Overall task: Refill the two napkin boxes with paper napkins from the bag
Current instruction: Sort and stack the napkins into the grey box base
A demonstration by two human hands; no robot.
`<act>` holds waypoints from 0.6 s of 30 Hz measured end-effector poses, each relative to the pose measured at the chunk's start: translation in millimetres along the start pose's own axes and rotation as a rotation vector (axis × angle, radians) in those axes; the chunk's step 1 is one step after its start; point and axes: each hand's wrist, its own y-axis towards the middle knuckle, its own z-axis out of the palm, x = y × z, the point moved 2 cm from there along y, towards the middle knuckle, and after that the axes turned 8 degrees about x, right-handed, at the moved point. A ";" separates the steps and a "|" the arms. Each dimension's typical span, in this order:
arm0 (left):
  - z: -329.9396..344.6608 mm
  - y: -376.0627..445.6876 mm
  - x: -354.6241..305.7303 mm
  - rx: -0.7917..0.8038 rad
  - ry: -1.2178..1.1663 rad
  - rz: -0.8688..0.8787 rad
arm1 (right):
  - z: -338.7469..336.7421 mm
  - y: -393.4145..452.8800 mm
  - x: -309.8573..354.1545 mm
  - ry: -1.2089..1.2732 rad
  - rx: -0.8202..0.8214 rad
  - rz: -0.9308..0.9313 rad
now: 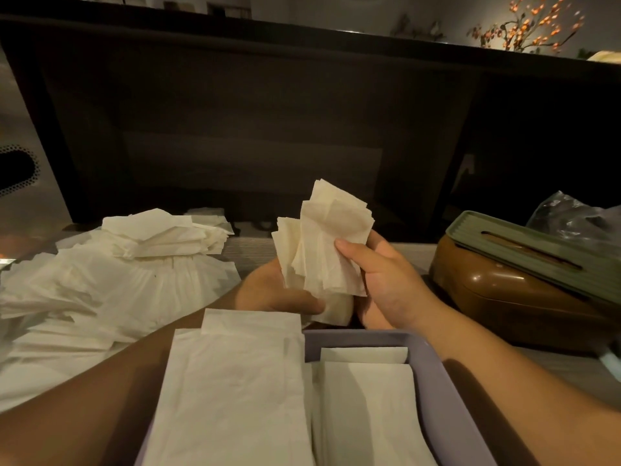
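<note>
Two hands are holding one fanned bunch of napkins [322, 243] upright above the table [248, 250], just beyond the near box. The left hand [279, 294] is cupping the bunch from below and behind, with its thumb lying along the lower edge and its fingers hidden by the paper. The right hand [379, 280] is gripping the same bunch from the right side, its thumb pressing on the front sheets and its fingers curling round the back.

Two napkin boxes are showing. One lavender box [437, 391] is sitting open at the bottom of the view, directly under the forearms, and it is holding flat napkins: two sheets can be counted in its right half, one small piece at the far end and one long stack nearer. One broad stack of folded napkins [235, 381] is lying over the box's left half, hiding that rim. One brown box [497, 304] is standing to the right, with one green slotted lid [537, 253] resting tilted on top of it.

One clear plastic bag [578, 216] is lying crumpled behind the brown box. One loose heap of napkins [111, 274] is spreading over the table's left side, too many to count.
</note>
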 end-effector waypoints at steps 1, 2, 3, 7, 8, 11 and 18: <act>-0.9 1.9 1.3 -0.038 0.045 -0.019 | -0.1 -0.4 0.9 -0.022 -0.005 0.006; 0.3 2.8 1.9 -0.064 0.078 -0.034 | -0.8 -1.0 2.0 -0.039 -0.013 0.014; 0.2 5.3 5.1 -0.064 0.088 -0.019 | -1.6 -1.3 2.8 -0.038 -0.020 0.019; 1.0 5.4 5.8 -0.109 0.032 0.042 | -3.2 -2.4 1.3 0.050 -0.040 0.046; 0.4 5.9 6.2 -0.098 0.004 0.050 | -3.7 -1.9 -0.4 0.085 -0.031 0.048; -1.7 10.2 9.0 -0.066 0.005 0.034 | -0.5 -2.9 -2.0 0.098 -0.013 0.038; -4.3 8.6 12.0 -0.149 -0.036 -0.041 | -9.8 -8.2 15.6 0.355 -0.089 -0.115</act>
